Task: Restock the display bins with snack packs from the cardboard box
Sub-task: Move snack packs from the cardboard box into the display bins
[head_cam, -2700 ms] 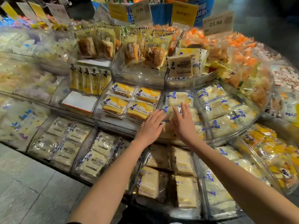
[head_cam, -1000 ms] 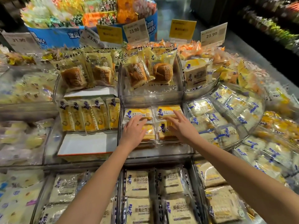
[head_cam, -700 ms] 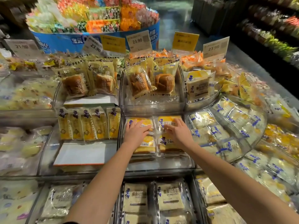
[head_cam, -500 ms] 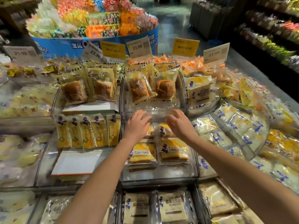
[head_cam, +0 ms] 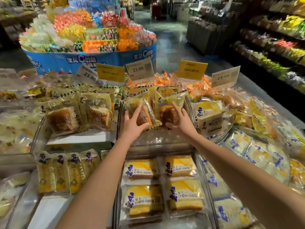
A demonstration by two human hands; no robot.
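Note:
Two upright brown bread packs stand in the upper clear bin (head_cam: 158,144). My left hand (head_cam: 132,125) lies spread against the front of the left bread pack (head_cam: 145,113), thumb along its bottom edge. My right hand (head_cam: 180,123) rests with straight fingers on the front of the right bread pack (head_cam: 166,111). Below, yellow cake packs (head_cam: 142,169) lie flat in the middle bin. No cardboard box is in view.
More bread packs (head_cam: 62,119) stand in the bin to the left, white-and-yellow packs (head_cam: 209,119) to the right. Price signs (head_cam: 140,69) rise behind the bins. A round blue candy display (head_cam: 92,40) and an aisle with shelves (head_cam: 272,47) lie beyond.
Both hands have left the yellow cake packs in the middle bin and moved up to the brown bread packs in the upper bin. My view has tilted upward.

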